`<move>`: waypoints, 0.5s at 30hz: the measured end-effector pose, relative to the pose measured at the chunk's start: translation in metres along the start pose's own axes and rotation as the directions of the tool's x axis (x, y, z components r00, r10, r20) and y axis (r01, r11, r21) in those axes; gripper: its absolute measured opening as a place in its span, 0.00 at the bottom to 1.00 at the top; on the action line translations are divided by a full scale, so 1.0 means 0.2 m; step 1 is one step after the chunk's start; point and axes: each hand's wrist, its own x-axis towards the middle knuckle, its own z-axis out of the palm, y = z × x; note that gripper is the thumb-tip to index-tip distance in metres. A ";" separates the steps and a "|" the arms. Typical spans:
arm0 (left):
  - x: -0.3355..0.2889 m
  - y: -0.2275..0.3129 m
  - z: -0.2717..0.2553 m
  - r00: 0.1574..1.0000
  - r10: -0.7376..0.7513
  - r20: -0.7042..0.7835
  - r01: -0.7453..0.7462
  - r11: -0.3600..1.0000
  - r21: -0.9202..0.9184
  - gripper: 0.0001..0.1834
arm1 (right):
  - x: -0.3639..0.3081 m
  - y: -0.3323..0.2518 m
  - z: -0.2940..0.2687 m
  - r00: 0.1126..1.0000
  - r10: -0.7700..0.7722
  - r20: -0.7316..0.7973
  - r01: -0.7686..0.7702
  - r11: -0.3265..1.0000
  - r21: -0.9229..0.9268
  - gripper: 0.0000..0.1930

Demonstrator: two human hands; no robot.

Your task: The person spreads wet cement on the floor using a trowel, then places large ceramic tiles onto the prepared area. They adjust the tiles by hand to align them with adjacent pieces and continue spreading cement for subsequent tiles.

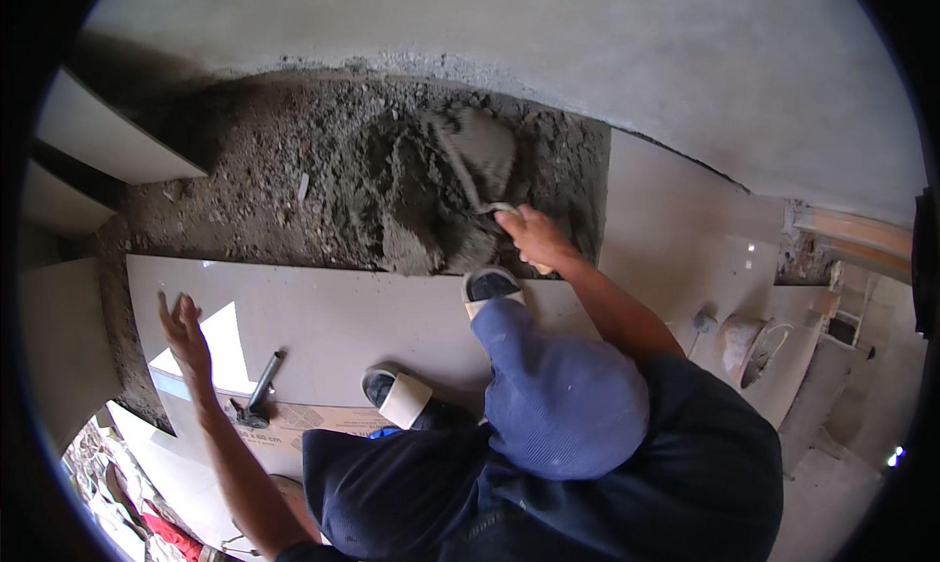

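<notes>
My right hand (537,237) is closed round the handle of a trowel (482,149). Its blade, smeared by motion, is at the wet grey mortar (406,205) spread over rough ground beside a wall. Over on the left, my left hand (186,339) hovers above a large glossy tile (323,293), fingers apart and holding nothing. Nearest to that hand lies a dark-headed mallet or hammer (262,384), partly across a strip of printed cardboard (294,422). My sandalled feet rest on the tile by the mortar's near edge.
A plastered wall (587,43) bounds the far side. Large tiles (108,136) lean at the left. To the right, more laid tile (676,229) carries a dirty bucket (744,349) lying tipped. Reddish wood or brick pieces (852,231) sit at the far right.
</notes>
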 end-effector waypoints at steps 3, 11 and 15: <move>0.29 0.27 -0.09 0.987 0.130 0.093 -0.150 0.952 0.267 0.32 | 0.06 0.07 -0.15 0.988 0.094 0.119 -0.126 0.946 0.299 0.25; 0.13 0.04 0.41 0.919 0.027 0.394 -0.179 0.918 0.354 0.30 | -0.23 0.13 -0.33 0.997 -0.031 -0.065 0.035 0.998 0.050 0.21; 0.22 -0.17 0.67 0.886 0.131 0.446 -0.309 0.882 0.356 0.33 | -0.43 0.02 -0.22 0.959 -0.249 -0.136 0.233 0.964 -0.124 0.22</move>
